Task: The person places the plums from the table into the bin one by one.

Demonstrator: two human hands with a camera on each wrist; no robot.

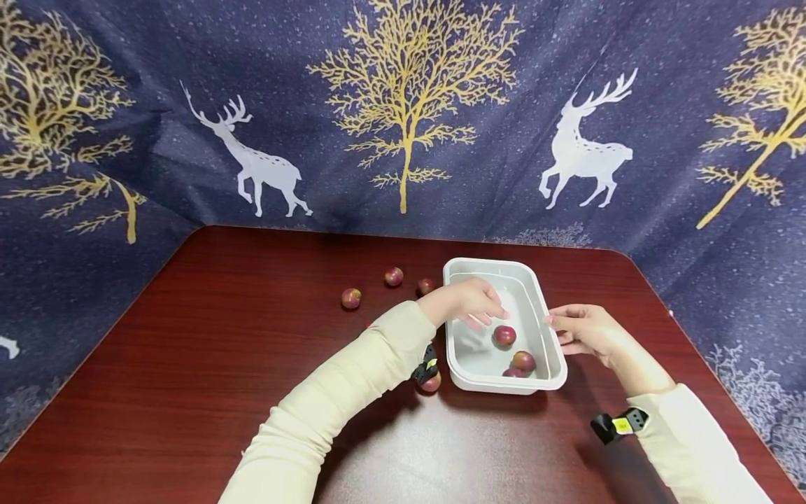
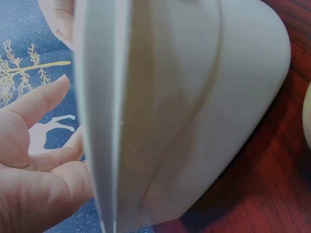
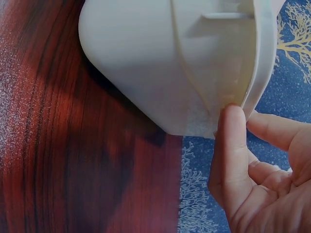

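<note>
A white plastic bin (image 1: 550, 381) stands on the table, with a red plum (image 1: 504, 336), a red-yellow plum (image 1: 524, 361) and a partly hidden third one inside. My left hand (image 1: 475, 301) hangs over the bin, its fingers loosely spread and nothing in them. Seen from the left wrist, that hand (image 2: 43, 160) is beyond the bin's rim (image 2: 104, 116). At the bin's right side, my right hand (image 1: 585, 332) pinches the rim between thumb and fingers; the right wrist view shows this hand (image 3: 257, 174) at the rim's edge (image 3: 260, 73).
Several plums lie left of the bin on the dark red table (image 1: 189, 364): one plum (image 1: 350, 298), another plum (image 1: 393, 276), a plum (image 1: 426, 286) close to the bin, and a plum (image 1: 430, 383) under my left wrist. A blue cloth (image 1: 352, 189) hangs behind.
</note>
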